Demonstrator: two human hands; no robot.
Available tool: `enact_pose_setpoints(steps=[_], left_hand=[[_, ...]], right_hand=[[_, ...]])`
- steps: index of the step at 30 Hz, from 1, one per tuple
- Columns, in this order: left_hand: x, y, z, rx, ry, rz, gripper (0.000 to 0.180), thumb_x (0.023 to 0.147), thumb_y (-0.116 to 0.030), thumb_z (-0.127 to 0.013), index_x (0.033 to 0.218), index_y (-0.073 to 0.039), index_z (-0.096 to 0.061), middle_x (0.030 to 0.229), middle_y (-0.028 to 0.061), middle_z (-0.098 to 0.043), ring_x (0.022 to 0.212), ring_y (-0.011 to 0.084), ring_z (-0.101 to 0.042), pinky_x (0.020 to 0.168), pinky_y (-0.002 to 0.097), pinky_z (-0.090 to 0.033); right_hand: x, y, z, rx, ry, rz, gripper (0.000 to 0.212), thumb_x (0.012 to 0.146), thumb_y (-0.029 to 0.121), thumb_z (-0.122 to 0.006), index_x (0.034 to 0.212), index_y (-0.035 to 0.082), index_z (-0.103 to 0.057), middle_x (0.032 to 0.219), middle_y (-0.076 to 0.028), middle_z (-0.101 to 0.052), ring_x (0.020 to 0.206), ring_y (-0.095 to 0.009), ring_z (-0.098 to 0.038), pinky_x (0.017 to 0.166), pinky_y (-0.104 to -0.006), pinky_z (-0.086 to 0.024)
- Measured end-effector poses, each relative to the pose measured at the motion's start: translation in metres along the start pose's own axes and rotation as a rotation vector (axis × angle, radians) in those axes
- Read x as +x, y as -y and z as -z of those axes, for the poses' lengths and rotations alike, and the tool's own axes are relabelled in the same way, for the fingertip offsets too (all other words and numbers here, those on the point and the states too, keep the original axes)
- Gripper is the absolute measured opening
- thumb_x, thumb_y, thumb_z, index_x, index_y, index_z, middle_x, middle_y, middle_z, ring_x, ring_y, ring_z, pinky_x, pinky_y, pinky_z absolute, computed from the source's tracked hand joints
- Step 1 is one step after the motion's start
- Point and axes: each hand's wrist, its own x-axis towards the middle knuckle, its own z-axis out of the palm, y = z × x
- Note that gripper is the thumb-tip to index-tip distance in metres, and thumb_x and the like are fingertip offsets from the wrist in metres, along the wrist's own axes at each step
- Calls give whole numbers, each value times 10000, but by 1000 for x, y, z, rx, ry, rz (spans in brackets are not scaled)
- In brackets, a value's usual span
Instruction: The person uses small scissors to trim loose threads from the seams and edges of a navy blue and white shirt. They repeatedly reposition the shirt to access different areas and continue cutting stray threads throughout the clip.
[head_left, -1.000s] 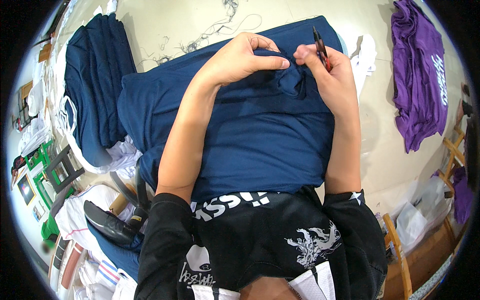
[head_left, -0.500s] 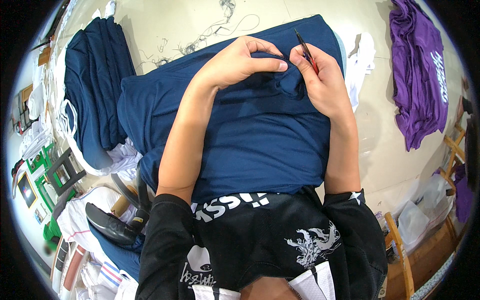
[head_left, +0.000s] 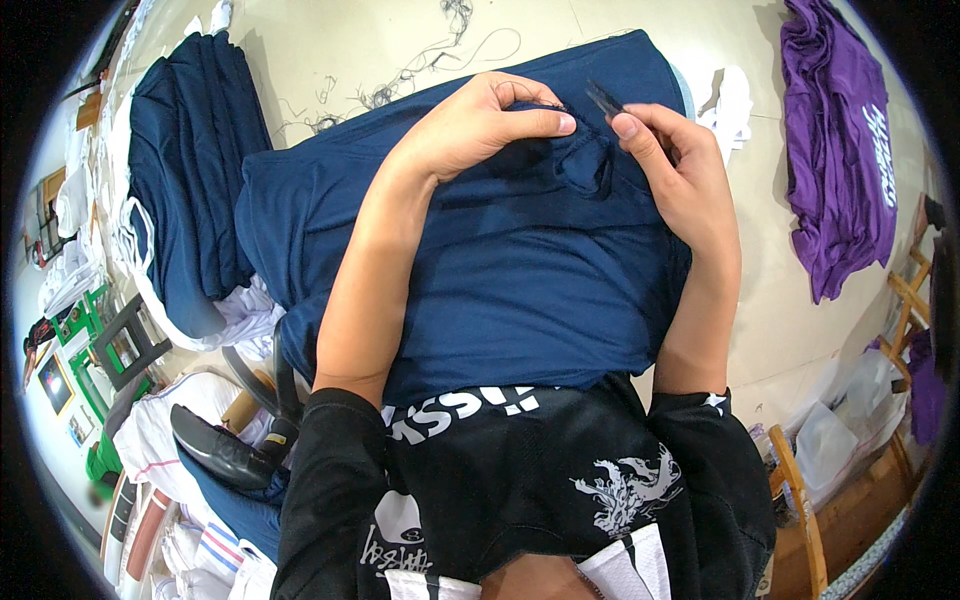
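A large navy knit garment (head_left: 500,290) lies spread in front of me and over my lap. My left hand (head_left: 468,128) is closed on a seam edge of it near its far side, thumb pressed against the bent fingers. To the right of that edge, my right hand (head_left: 685,175) holds dark thread snips (head_left: 603,99) between thumb and fingers. Their blurred tips point up and left, apart from the pinched seam. Below the hands the cloth forms a small loop-like fold (head_left: 587,168).
Loose dark threads (head_left: 378,95) lie on the pale surface beyond the garment. A stack of folded navy garments (head_left: 190,170) is at left, a purple printed garment (head_left: 838,150) at right. White cloth (head_left: 728,110) sits by the right hand; a black sandal (head_left: 225,445) is at lower left.
My right hand has moved right and slightly down, away from the seam, taking the snips with it. My left hand keeps its grip in the same place.
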Motion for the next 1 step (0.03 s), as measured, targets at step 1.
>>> enact_pose_setpoints(steps=[1], left_hand=[[0,0,2,-2,22,-7,142,852,-190,-711,904,-58,-704,829,-42,-643,790,49,-543,763,208,-416]], right_hand=[[-1,0,2,-52,24,-57,372,903,301,-681,1109,-8,-670,820,-92,-692,737,-144,-603,690,-273,-474]])
